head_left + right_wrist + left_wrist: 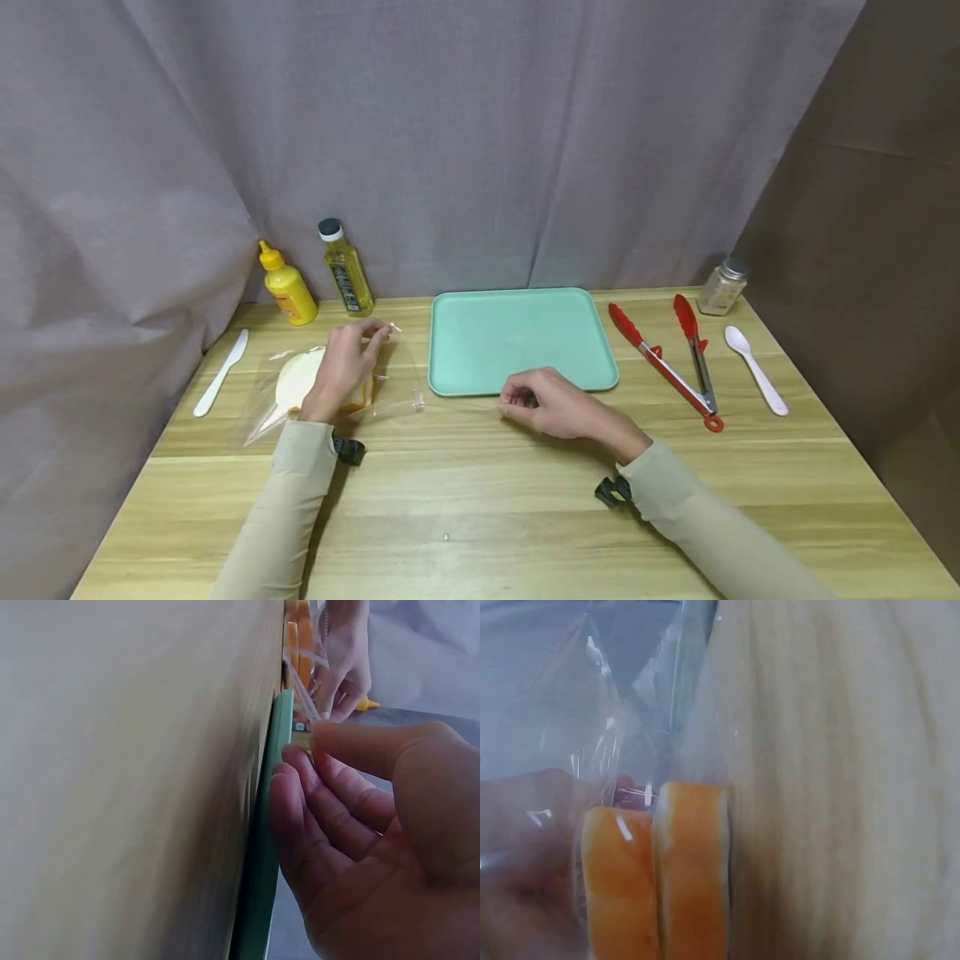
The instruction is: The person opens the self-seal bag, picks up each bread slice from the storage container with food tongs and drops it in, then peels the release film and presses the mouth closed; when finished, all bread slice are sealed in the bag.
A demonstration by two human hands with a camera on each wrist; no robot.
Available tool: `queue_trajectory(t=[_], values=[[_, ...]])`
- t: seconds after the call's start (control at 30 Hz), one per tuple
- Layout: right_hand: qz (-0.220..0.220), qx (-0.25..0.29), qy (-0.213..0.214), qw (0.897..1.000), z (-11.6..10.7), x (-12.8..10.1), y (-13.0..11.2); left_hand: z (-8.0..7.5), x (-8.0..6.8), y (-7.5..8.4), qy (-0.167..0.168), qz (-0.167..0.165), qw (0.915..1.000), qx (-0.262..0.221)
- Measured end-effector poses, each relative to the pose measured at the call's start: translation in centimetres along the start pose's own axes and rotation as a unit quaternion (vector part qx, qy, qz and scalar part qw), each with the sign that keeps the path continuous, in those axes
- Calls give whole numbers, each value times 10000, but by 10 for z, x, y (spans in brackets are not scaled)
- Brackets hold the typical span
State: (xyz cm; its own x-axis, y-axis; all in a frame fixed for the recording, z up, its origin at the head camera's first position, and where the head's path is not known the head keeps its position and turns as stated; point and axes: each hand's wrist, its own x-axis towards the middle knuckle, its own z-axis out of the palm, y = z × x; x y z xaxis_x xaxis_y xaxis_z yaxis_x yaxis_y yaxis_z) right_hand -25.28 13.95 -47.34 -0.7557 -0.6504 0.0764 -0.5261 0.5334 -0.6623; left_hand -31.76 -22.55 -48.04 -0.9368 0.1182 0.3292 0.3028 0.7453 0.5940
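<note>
A clear plastic bag point(397, 392) lies at the left of the table. Inside it are bread slices point(694, 870) with golden-brown crusts, and a pale rounded shape point(296, 379) shows beside the left forearm. My left hand point(348, 362) reaches over the bag and pinches its film at the far edge, where a glint shows by the fingertips. Near the front edge of the green tray point(525, 342), my right hand point(551, 404) has thumb and index finger together. A thin clear plastic strip point(305, 697) runs from the bag side to those fingertips, with the other fingers loosely bent.
A white knife point(221, 373) lies left of the bag. Behind stand a yellow squeeze bottle point(291, 292) and an oil bottle point(347, 271). To the tray's right are red-tipped tongs point(671, 375), a seasoning jar point(722, 289) and a white spoon point(757, 371). Grey curtains border the table.
</note>
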Motion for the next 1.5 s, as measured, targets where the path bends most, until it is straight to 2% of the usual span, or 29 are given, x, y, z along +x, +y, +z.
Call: queue_trajectory(t=[0.33, 0.53, 0.73, 1.0, 1.37, 1.5], values=[[-192, 97, -207, 9996, -6, -27, 9, 0, 0, -5, 73, -58, 9999, -82], [-379, 125, -389, 9984, -7, -37, 11, 1, 0, -10, 77, -144, 9997, -191], [-380, 92, -628, 9973, -9, -44, 10, 2, 0, -11, 41, -155, 9995, -276], [-476, 18, -626, 9969, -16, -58, 14, 2, 0, -10, 35, -214, 9993, -314], [-302, 16, -688, 9972, -31, -76, 21, 3, 1, -11, -36, -225, 9988, -423], [151, -205, -412, 9988, -40, -82, 29, 1, 1, -10, -82, -254, 9986, -447]])
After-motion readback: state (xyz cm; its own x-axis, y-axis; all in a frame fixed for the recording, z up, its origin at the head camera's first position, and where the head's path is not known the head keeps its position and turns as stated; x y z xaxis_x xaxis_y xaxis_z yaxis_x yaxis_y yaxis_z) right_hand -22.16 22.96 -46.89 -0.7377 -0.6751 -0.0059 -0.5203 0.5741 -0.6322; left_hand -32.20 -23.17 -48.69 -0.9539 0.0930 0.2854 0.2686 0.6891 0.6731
